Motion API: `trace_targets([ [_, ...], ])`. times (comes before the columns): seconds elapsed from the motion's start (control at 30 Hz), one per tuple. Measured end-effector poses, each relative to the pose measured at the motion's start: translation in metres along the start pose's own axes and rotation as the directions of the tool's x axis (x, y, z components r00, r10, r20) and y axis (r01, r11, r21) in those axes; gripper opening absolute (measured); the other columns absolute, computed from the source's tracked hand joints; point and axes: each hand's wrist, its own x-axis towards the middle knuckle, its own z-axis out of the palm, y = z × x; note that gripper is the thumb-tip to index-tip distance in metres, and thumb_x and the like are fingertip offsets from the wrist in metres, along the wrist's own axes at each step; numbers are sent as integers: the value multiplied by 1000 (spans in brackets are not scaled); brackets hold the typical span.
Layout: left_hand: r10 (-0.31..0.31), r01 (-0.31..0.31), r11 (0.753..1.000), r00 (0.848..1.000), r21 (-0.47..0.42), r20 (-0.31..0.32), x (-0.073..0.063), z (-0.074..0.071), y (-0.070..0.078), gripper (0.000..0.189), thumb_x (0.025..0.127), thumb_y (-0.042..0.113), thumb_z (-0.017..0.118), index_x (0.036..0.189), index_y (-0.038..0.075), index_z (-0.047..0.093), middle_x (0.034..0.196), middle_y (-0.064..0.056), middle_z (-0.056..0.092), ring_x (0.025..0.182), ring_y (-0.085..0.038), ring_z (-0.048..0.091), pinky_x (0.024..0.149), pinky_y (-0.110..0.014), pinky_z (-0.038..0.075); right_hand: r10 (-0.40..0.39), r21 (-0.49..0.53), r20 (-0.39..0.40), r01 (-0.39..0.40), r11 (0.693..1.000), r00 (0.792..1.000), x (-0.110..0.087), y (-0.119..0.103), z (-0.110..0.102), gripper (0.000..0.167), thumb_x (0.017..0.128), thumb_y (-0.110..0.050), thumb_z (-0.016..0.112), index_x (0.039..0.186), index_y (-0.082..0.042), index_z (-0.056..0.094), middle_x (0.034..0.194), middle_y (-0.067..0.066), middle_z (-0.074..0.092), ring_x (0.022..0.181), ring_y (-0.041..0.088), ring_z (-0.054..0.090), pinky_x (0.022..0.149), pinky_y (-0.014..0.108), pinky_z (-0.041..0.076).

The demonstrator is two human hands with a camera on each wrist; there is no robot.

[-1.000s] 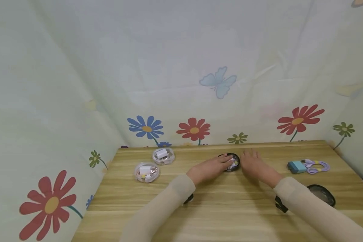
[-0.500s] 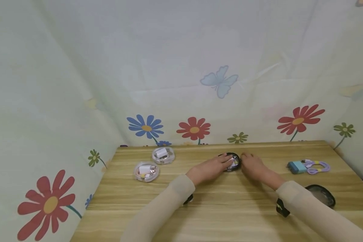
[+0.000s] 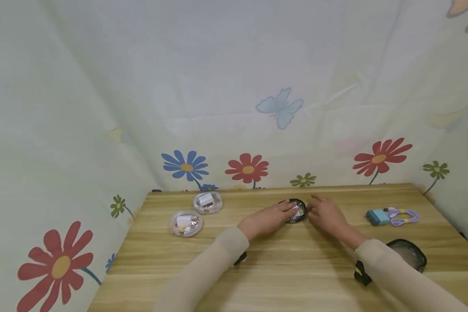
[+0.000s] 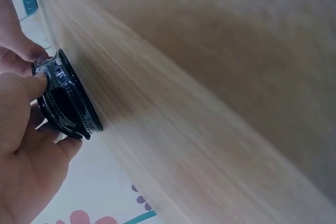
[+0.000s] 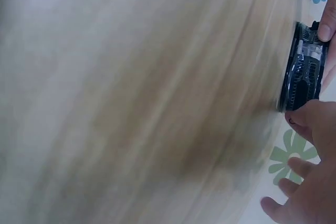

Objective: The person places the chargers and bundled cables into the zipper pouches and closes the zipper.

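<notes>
A small round black zip case with a clear top lies near the table's back edge. Through the top a white item shows, too small to name. My left hand holds the case from the left, fingers over its top and thumb against its side in the left wrist view. At the right edge of the case, my right hand pinches with thumb and forefinger, its other fingers loosely spread. Zipper teeth run along the side of the case, with a dark gap between them. Whether a zipper pull is pinched is hidden.
Two clear round cases holding white chargers and cables sit at the back left. To the right lie a blue charger and a coiled purple cable. Another black case is partly behind my right forearm. A flowered curtain borders the table.
My right fingers have drawn in against the case's right edge and shifted slightly towards me. The left hand keeps its hold; the head view has tilted a little.
</notes>
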Motion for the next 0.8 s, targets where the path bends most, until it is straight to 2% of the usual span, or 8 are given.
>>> trace_targets([
  [0.13,11,-11,1000,1000,4,9,-2,1,1,49,111,19,42,159,18,36,166,-2,28,152,-22,30,117,-29,34,3,26,-29,-2,1000,1000,-2,-2,-1,4,83,-6,79,85,-5,76,128,30,63,118,50,59,97,63,48],
  [0.3,29,-29,999,1000,21,-5,2,-2,-1,49,111,19,43,159,17,37,166,-2,30,151,-22,32,116,-28,35,1,27,-61,0,1000,998,0,-1,-6,7,84,-5,80,88,-6,73,131,27,63,120,49,57,97,65,46],
  [0.43,30,-29,998,999,-52,25,1,-3,-6,49,111,22,42,160,22,35,166,2,29,152,-18,28,116,-27,35,-33,5,-50,33,999,998,2,5,-8,9,86,-5,79,87,-9,71,133,26,61,121,51,54,96,67,45],
  [0.6,125,-121,990,991,-75,45,-2,-8,-13,49,110,24,43,159,24,35,166,4,29,153,-16,25,118,-25,31,-59,-38,-20,58,998,998,9,13,-12,10,85,-9,81,84,-15,73,138,25,57,128,53,46,100,70,40],
  [0.8,255,-254,967,966,-30,47,-11,-9,-21,48,109,21,47,156,22,41,166,4,30,152,-16,28,119,-23,27,-186,-43,71,189,981,980,23,11,-12,11,86,-14,80,84,-23,73,147,22,52,138,54,37,99,78,35],
])
